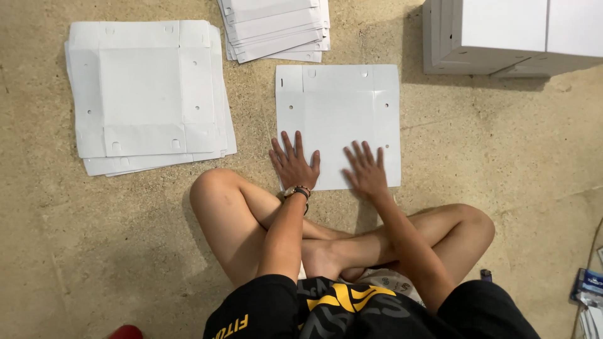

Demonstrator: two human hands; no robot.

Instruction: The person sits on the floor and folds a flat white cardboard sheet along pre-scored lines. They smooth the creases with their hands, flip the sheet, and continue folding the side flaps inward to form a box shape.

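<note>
Both hands press flat, fingers spread, on the near edge of 1 white flat box blank (338, 119) lying on the floor (125, 251): the left hand (294, 163) at its near left corner, the right hand (365, 171) just beside it, neither gripping anything. Crossed bare legs (251, 220) sit right below the sheet. Well to the left lies a stack of similar blanks (147, 94); another stack (276, 28) lies at the far edge, with assembled white boxes (502, 34) at the far right.
</note>
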